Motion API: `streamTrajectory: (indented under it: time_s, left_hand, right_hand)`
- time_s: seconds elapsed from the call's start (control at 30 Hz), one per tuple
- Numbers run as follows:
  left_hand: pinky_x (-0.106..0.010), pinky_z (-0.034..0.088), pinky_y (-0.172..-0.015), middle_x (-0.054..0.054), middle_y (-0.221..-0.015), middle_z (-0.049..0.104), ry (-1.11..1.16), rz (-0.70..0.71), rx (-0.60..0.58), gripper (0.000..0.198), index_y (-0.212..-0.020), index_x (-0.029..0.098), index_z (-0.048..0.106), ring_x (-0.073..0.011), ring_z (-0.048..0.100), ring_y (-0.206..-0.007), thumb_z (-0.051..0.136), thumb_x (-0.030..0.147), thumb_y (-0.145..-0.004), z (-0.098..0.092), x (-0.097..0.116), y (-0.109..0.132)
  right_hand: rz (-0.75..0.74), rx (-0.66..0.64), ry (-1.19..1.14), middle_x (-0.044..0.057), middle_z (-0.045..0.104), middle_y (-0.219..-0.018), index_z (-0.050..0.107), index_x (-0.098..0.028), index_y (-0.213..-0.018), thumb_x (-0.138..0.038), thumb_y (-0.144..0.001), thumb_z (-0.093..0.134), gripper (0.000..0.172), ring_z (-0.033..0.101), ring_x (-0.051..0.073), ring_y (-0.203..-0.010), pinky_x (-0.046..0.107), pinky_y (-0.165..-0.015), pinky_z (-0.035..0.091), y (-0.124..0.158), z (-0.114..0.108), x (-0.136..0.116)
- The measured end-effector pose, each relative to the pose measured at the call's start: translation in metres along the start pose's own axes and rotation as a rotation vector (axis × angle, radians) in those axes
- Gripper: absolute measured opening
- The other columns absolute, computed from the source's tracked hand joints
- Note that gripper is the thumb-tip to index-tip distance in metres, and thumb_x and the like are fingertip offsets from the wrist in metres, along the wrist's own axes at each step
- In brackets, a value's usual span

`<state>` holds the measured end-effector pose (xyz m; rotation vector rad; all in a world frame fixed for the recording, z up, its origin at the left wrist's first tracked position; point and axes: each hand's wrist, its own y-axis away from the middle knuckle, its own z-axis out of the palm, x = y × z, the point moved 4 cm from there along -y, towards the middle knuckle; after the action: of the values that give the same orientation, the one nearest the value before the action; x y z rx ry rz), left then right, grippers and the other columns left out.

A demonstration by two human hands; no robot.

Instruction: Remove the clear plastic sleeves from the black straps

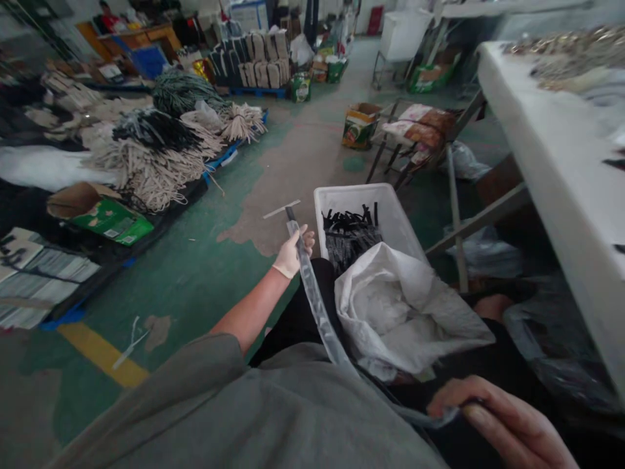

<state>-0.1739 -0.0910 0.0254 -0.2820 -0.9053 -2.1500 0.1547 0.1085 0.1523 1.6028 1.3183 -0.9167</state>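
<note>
A long dark strap in a clear plastic sleeve (pixel 316 303) stretches across my lap from one hand to the other. My left hand (pixel 291 253), in a pale glove, is closed around it near its far end, which sticks out past the fingers. At the lower right, my bare right hand (pixel 502 417) pinches the near end between thumb and fingers. A white woven sack (pixel 415 326) lies open on my legs, with clear plastic inside. Just beyond it stands a white plastic bin (pixel 403 218) holding many black straps (pixel 352 238).
On the right, a white-topped table (pixel 541 150) carries metal pieces. A stool (pixel 390 143) with a bundle on it and a cardboard box (pixel 361 125) stand ahead. Pallets on the left bear heaps of beige cords (pixel 151 163) and a green box (pixel 114 218).
</note>
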Motion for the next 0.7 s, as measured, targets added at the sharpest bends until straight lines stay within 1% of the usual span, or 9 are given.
streamTrajectory:
  time_s: [0.07,0.13,0.23,0.3,0.4,0.47,0.53,0.63,0.7]
  left_hand:
    - [-0.018,0.043,-0.052,-0.006,-0.082,0.070,-0.185,-0.113,-0.221,0.028,-0.115,0.016,0.062,-0.0109,0.065,-0.062,0.045,0.028,-0.097,0.031,-0.029,0.017]
    - [-0.019,0.044,-0.053,-0.009,-0.084,0.071,-0.373,-0.243,-0.407,0.030,-0.113,0.013,0.065,-0.0126,0.065,-0.063,0.053,0.032,-0.093,0.052,-0.065,0.039]
    - [-0.021,0.044,-0.055,-0.012,-0.084,0.071,-0.621,-0.399,-0.648,0.038,-0.106,0.011,0.069,-0.0151,0.066,-0.065,0.065,0.041,-0.084,0.068,-0.111,0.075]
    - [-0.022,0.047,-0.060,-0.012,-0.081,0.071,-0.754,-0.502,-0.776,0.038,-0.098,0.011,0.071,-0.0163,0.066,-0.067,0.068,0.044,-0.080,0.074,-0.132,0.095]
    - [-0.029,0.051,-0.071,-0.013,-0.083,0.072,-0.851,-0.660,-0.940,0.039,-0.098,0.012,0.072,-0.0204,0.067,-0.073,0.069,0.046,-0.079,0.082,-0.148,0.120]
    - [-0.035,0.051,-0.079,-0.014,-0.093,0.072,-0.825,-0.692,-0.995,0.046,-0.111,0.015,0.068,-0.0244,0.069,-0.081,0.072,0.045,-0.077,0.091,-0.152,0.128]
    - [-0.039,0.050,-0.084,-0.014,-0.096,0.071,-0.748,-0.655,-0.954,0.054,-0.117,0.017,0.064,-0.0269,0.069,-0.086,0.067,0.053,-0.077,0.100,-0.151,0.129]
    - [-0.039,0.050,-0.080,-0.013,-0.085,0.069,-0.653,-0.651,-0.902,0.073,-0.107,0.016,0.066,-0.0269,0.068,-0.081,0.046,0.078,-0.077,0.111,-0.150,0.125]
    - [-0.036,0.050,-0.075,-0.014,-0.081,0.068,-0.697,-0.702,-0.947,0.077,-0.097,0.013,0.067,-0.0252,0.067,-0.075,0.044,0.083,-0.073,0.117,-0.150,0.127]
  right_hand:
    - [-0.008,0.068,-0.050,0.008,0.075,-0.085,0.076,-0.025,-0.082,-0.043,-0.089,0.056,0.028,0.072,0.023,-0.077,0.031,-0.071,0.059,-0.011,0.001,-0.007]
    - [-0.028,0.180,-0.120,0.009,0.073,-0.113,0.075,-0.024,-0.083,-0.044,-0.087,0.061,0.025,0.069,0.026,-0.102,0.036,-0.089,0.055,-0.026,-0.005,-0.011]
    - [-0.032,0.303,-0.225,0.007,0.051,-0.145,0.075,-0.024,-0.085,-0.046,-0.084,0.066,0.024,0.049,0.028,-0.132,0.042,-0.109,0.039,-0.048,-0.018,-0.007]
    - [-0.046,0.362,-0.269,0.005,0.048,-0.148,0.075,-0.024,-0.088,-0.047,-0.084,0.066,0.024,0.043,0.026,-0.136,0.041,-0.113,0.032,-0.059,-0.026,0.000]
    - [-0.047,0.426,-0.349,0.006,0.061,-0.136,0.075,-0.023,-0.090,-0.050,-0.083,0.065,0.029,0.053,0.025,-0.127,0.041,-0.108,0.038,-0.069,-0.031,0.006]
    - [-0.018,0.454,-0.387,0.007,0.070,-0.120,0.076,-0.023,-0.092,-0.052,-0.082,0.066,0.033,0.062,0.026,-0.114,0.040,-0.101,0.045,-0.069,-0.030,0.006]
    - [0.007,0.473,-0.382,0.007,0.074,-0.110,0.076,-0.023,-0.094,-0.053,-0.080,0.067,0.035,0.066,0.025,-0.105,0.039,-0.096,0.048,-0.066,-0.028,0.002]
    - [0.025,0.448,-0.363,0.008,0.074,-0.110,0.077,-0.021,-0.095,-0.054,-0.079,0.067,0.037,0.067,0.025,-0.101,0.037,-0.092,0.050,-0.062,-0.025,-0.003]
    - [0.038,0.401,-0.387,0.009,0.072,-0.116,0.076,-0.020,-0.095,-0.054,-0.080,0.065,0.039,0.067,0.025,-0.097,0.036,-0.085,0.053,-0.061,-0.021,-0.003]
